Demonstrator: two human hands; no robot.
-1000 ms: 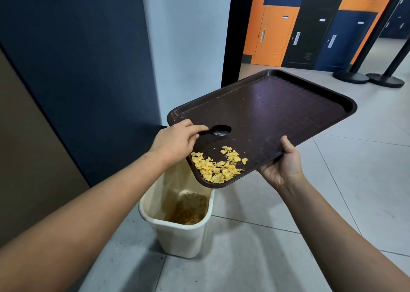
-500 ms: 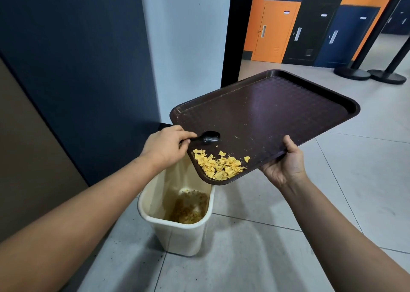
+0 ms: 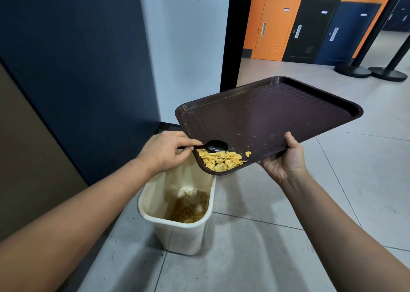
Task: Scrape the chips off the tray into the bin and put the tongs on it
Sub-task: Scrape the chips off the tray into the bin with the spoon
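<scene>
Left hand (image 3: 165,150) pinches tongs (image 3: 208,146) against chips (image 3: 220,160) on tilted tray (image 3: 288,114)

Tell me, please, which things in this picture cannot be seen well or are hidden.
- Black tool, head view: only one spoon-like end shows; the left hand covers the handle, so a second arm cannot be confirmed.
- Right hand: its fingers are under the tray.
- Bin: the tray's corner with the chips hides its far rim.
- Locker labels: too small to read.
</scene>
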